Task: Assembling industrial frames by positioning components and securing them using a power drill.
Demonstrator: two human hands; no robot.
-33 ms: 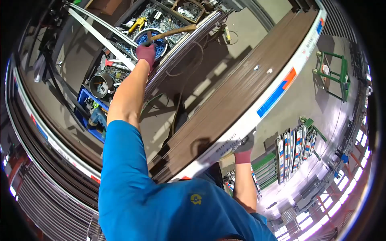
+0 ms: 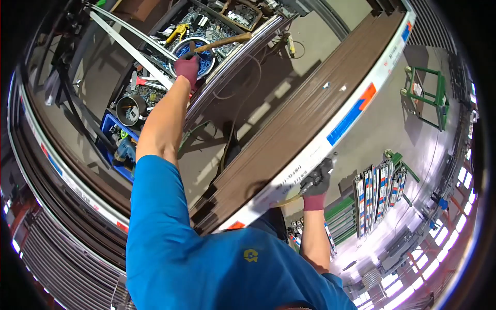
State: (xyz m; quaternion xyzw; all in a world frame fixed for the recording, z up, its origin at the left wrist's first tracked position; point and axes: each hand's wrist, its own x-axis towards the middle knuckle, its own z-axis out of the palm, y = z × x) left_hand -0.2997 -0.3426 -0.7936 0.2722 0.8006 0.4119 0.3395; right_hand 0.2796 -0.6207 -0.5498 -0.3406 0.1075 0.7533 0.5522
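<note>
My left hand point(image 2: 187, 67), in a burgundy and dark glove, reaches to a round bowl point(image 2: 212, 63) of blue screws or similar small fasteners. Its fingers close near the head end of a wooden-handled hammer point(image 2: 225, 41) lying across the bowl; part of the grip is hidden. My right hand point(image 2: 316, 181), gloved alike, is at the outer edge of a long brown profile stack point(image 2: 289, 139) with a white film-covered side. Its fingers are bent round something dark and partly shiny that I cannot identify. A thin tan strip point(image 2: 287, 201) runs toward that hand.
Around the bowl, a tray of loose metal parts point(image 2: 206, 23) holds a yellow tool point(image 2: 177, 33). A metal pot point(image 2: 131, 110) and a blue crate point(image 2: 109, 129) with a power tool point(image 2: 125, 151) stand nearer. A green cart point(image 2: 442, 98) and racked profiles point(image 2: 380, 196) stand right.
The long profile stack has shifted slightly left in view. My right hand has moved a little upward and more of its glove shows. My left hand has barely moved.
</note>
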